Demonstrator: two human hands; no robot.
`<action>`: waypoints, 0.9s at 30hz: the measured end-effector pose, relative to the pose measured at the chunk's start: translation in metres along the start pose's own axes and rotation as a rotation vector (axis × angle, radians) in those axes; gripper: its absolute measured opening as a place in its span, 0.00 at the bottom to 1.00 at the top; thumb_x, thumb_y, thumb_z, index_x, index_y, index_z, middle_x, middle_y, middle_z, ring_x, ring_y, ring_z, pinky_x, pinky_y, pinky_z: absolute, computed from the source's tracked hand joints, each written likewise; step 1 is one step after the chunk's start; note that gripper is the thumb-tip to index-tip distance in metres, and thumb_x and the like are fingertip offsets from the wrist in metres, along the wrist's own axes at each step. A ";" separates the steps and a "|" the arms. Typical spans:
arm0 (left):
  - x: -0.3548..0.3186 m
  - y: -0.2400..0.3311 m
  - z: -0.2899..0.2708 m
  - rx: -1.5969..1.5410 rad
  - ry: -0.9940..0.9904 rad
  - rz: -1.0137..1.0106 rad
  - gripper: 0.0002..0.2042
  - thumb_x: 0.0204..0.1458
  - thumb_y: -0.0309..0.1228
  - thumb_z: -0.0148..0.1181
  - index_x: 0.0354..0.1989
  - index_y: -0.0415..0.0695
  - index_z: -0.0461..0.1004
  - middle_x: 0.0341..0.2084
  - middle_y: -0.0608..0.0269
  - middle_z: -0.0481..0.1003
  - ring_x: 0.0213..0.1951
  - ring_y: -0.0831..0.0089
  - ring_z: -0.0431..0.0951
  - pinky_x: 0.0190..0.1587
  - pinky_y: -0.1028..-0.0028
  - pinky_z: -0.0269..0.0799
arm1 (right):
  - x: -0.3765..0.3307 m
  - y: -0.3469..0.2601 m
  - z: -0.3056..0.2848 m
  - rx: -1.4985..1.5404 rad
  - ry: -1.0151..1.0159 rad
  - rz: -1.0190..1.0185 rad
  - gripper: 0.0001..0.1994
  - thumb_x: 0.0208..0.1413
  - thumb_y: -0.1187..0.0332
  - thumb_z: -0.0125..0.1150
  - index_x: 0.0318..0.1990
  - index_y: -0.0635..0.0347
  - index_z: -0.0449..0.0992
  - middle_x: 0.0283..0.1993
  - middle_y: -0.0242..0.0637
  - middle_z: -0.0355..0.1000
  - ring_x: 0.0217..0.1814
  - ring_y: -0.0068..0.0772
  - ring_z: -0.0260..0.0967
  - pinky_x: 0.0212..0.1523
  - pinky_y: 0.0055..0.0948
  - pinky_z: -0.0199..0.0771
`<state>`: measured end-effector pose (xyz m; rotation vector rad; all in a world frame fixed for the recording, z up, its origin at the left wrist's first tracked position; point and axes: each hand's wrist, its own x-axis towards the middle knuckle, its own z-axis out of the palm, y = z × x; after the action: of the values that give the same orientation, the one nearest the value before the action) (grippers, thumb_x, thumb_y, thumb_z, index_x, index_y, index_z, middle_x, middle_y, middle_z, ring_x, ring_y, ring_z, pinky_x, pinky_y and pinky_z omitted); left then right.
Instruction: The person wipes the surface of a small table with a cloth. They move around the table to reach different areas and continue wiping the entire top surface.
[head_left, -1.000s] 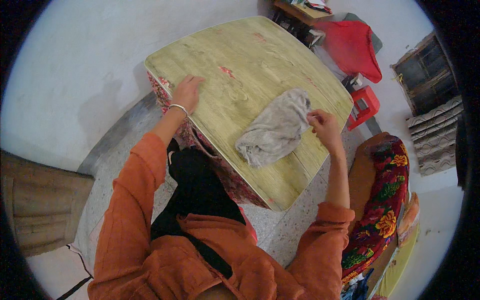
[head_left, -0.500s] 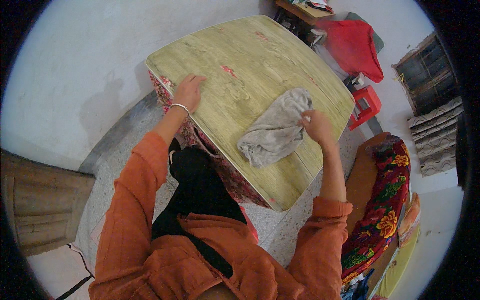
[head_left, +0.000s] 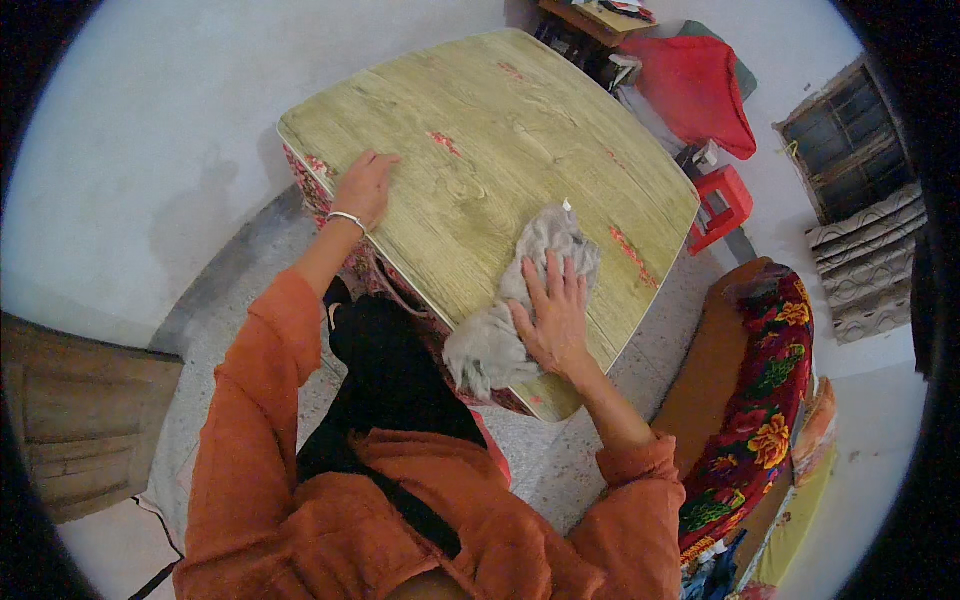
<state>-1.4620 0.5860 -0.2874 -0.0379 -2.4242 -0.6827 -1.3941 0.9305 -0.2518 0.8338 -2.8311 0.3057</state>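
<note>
A crumpled grey cloth (head_left: 484, 348) lies folded on the yellow-green wood-patterned tabletop (head_left: 440, 210), near its front right. One end of it reaches the near edge. Flat on the cloth rests my right hand (head_left: 556, 315), open, its fingers spread and pointing away from me. My left hand (head_left: 365, 188) lies on the left near edge of the table with its fingers stretched out onto the top; it holds nothing. A white bangle circles that wrist.
Floral fabric (head_left: 305, 180) hangs below the table's edge. A red plastic stool (head_left: 722, 208) and a red cloth-covered thing (head_left: 692, 92) stand beyond its right side. To my right is a seat with a flowered cover (head_left: 765, 400). A wooden cabinet (head_left: 90, 415) stands at the left.
My right hand has gone from pinching the cloth's right edge to lying flat on it. The cloth has shifted toward me and become narrower. My left hand stays at the table edge.
</note>
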 end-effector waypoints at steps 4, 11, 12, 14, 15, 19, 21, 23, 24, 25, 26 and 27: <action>0.001 -0.002 -0.002 -0.004 0.003 0.003 0.13 0.49 0.22 0.48 0.43 0.46 0.73 0.34 0.51 0.69 0.39 0.51 0.71 0.42 0.61 0.69 | 0.021 0.053 0.018 -0.103 0.056 0.087 0.28 0.57 0.50 0.48 0.63 0.52 0.60 0.70 0.48 0.46 0.70 0.61 0.40 0.66 0.61 0.38; 0.004 0.004 -0.007 -0.055 -0.029 -0.063 0.14 0.46 0.20 0.49 0.42 0.46 0.73 0.35 0.52 0.69 0.39 0.52 0.71 0.43 0.61 0.69 | 0.155 0.134 0.041 -0.123 0.078 0.488 0.28 0.59 0.46 0.41 0.62 0.52 0.62 0.70 0.49 0.47 0.70 0.63 0.41 0.62 0.68 0.37; 0.010 0.011 0.003 -0.090 -0.036 -0.048 0.15 0.46 0.20 0.49 0.42 0.46 0.73 0.35 0.53 0.69 0.39 0.52 0.71 0.43 0.61 0.69 | 0.165 0.157 0.063 -0.270 0.050 0.338 0.29 0.59 0.45 0.41 0.62 0.52 0.63 0.70 0.49 0.47 0.70 0.64 0.41 0.62 0.69 0.37; 0.013 0.014 0.006 -0.099 -0.028 -0.027 0.14 0.47 0.20 0.49 0.42 0.46 0.73 0.35 0.53 0.69 0.39 0.52 0.71 0.43 0.61 0.69 | 0.171 0.141 0.095 -0.327 0.032 0.090 0.32 0.57 0.41 0.42 0.61 0.52 0.64 0.70 0.50 0.46 0.70 0.65 0.40 0.62 0.69 0.37; 0.007 0.003 -0.001 -0.063 -0.009 -0.030 0.14 0.47 0.20 0.49 0.42 0.46 0.73 0.35 0.53 0.69 0.39 0.52 0.71 0.43 0.61 0.69 | 0.164 0.080 0.099 -0.186 0.040 0.014 0.33 0.56 0.39 0.42 0.61 0.52 0.64 0.70 0.51 0.45 0.70 0.65 0.39 0.63 0.68 0.36; 0.003 -0.004 -0.010 -0.062 -0.025 -0.043 0.13 0.47 0.20 0.49 0.41 0.45 0.73 0.34 0.52 0.69 0.38 0.51 0.71 0.41 0.61 0.69 | 0.074 -0.061 0.017 0.083 -0.063 -0.197 0.36 0.54 0.42 0.49 0.63 0.60 0.60 0.71 0.49 0.42 0.72 0.59 0.35 0.68 0.56 0.36; 0.003 -0.001 -0.007 -0.074 -0.032 -0.018 0.12 0.47 0.20 0.49 0.40 0.44 0.73 0.34 0.51 0.69 0.38 0.50 0.72 0.40 0.60 0.69 | 0.034 -0.047 0.010 0.129 -0.075 -0.157 0.38 0.51 0.40 0.51 0.61 0.62 0.62 0.70 0.52 0.44 0.71 0.61 0.37 0.68 0.57 0.35; 0.002 0.000 -0.005 -0.062 -0.019 -0.004 0.12 0.47 0.20 0.50 0.40 0.43 0.73 0.34 0.51 0.69 0.37 0.50 0.72 0.40 0.59 0.69 | 0.022 -0.025 0.007 0.208 -0.025 -0.059 0.38 0.51 0.41 0.53 0.60 0.64 0.62 0.69 0.53 0.46 0.71 0.62 0.39 0.68 0.56 0.36; 0.002 0.002 -0.004 -0.055 -0.003 0.000 0.12 0.47 0.20 0.50 0.40 0.43 0.73 0.34 0.50 0.69 0.37 0.50 0.72 0.40 0.59 0.69 | 0.019 -0.012 0.004 0.253 0.029 0.027 0.38 0.51 0.42 0.53 0.60 0.65 0.62 0.69 0.53 0.46 0.71 0.62 0.39 0.68 0.56 0.36; 0.002 0.004 -0.004 -0.046 0.013 0.005 0.12 0.47 0.20 0.50 0.40 0.43 0.73 0.34 0.50 0.69 0.37 0.50 0.72 0.40 0.59 0.70 | 0.016 0.001 0.001 0.299 0.085 0.112 0.37 0.52 0.43 0.54 0.60 0.66 0.62 0.69 0.53 0.46 0.71 0.62 0.40 0.68 0.56 0.37; 0.002 0.005 -0.006 -0.050 0.005 -0.006 0.12 0.47 0.20 0.50 0.40 0.43 0.73 0.34 0.50 0.69 0.37 0.50 0.72 0.40 0.59 0.70 | 0.022 0.022 0.007 0.269 0.130 0.147 0.37 0.52 0.44 0.54 0.60 0.68 0.62 0.69 0.54 0.46 0.71 0.62 0.39 0.68 0.56 0.37; 0.004 0.008 -0.005 -0.062 -0.003 -0.013 0.12 0.47 0.20 0.50 0.40 0.43 0.73 0.34 0.50 0.70 0.38 0.50 0.72 0.40 0.60 0.70 | 0.036 0.043 0.011 0.232 0.176 0.186 0.37 0.52 0.44 0.54 0.59 0.69 0.62 0.69 0.54 0.46 0.71 0.63 0.38 0.68 0.56 0.37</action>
<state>-1.4610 0.5898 -0.2784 -0.0482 -2.4075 -0.7638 -1.4486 0.9454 -0.2606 0.5498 -2.7437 0.7081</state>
